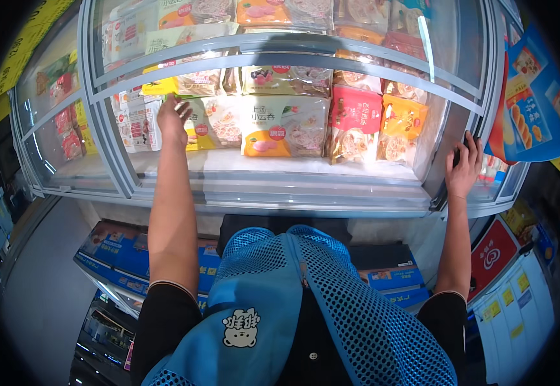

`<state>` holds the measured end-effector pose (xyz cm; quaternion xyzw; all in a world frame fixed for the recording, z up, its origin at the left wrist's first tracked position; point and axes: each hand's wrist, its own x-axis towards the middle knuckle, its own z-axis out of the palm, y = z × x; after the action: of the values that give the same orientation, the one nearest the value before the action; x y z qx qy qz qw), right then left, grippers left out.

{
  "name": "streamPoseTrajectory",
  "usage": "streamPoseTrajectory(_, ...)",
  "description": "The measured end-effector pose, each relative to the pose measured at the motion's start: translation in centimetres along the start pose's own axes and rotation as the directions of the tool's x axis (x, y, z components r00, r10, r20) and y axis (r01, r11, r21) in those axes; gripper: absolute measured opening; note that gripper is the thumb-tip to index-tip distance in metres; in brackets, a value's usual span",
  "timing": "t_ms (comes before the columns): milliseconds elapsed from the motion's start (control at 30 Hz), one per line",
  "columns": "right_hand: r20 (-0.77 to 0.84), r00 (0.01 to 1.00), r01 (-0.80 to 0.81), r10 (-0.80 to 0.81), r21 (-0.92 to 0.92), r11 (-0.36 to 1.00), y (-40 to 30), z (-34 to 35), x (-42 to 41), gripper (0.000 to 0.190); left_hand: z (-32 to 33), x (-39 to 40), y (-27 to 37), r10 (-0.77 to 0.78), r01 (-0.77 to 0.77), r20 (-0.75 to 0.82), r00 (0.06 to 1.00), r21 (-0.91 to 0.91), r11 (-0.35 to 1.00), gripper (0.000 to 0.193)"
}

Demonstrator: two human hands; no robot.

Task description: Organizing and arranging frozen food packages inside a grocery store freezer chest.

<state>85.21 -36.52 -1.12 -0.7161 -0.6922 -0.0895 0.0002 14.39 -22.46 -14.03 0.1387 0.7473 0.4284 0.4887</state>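
My left hand [174, 118] reaches through the open lower part of a glass-fronted display freezer. Its fingers are apart, with nothing seen in them, in front of a green and yellow food bag [200, 129]; whether they touch it I cannot tell. To its left stands a white printed bag [137, 126]. A cream and orange bag [285, 126], a red bag [356, 118] and an orange bag [404, 118] stand upright in a row to its right. My right hand [464, 165] grips the freezer's right door frame [446, 149], thumb and fingers on either side of it.
A metal rail [280, 60] crosses above my left hand. More bags [287, 79] stand behind the front row. Blue printed cartons [116, 246] lie below the freezer by my legs. A blue printed sign [538, 106] hangs at right. My blue mesh vest [260, 284] fills the lower middle.
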Motion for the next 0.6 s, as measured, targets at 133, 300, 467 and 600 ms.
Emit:
streamPoseTrajectory(133,0.004,1.000,-0.002,0.002,0.034,0.999,-0.1,-0.4,0.0,0.020,2.4,2.7,5.0,-0.165,0.160,-0.096,0.982,-0.056,0.985,0.041)
streamPoseTrajectory(300,-0.006,1.000,0.017,-0.017,0.039,0.999,-0.2,-0.2,0.4,0.021,2.2,7.3,3.6,-0.250,0.240,0.132,0.959,0.087,0.967,0.044)
streamPoseTrajectory(467,0.001,1.000,-0.006,0.006,0.012,1.000,0.0,-0.6,-0.2,0.021,4.5,6.7,3.9,-0.142,0.136,0.180,0.973,0.043,0.990,0.034)
streamPoseTrajectory(600,0.010,1.000,-0.022,0.021,0.015,1.000,-0.2,-0.3,0.2,0.021,1.3,6.1,2.0,-0.220,0.227,0.109,0.969,-0.056,0.972,0.033)
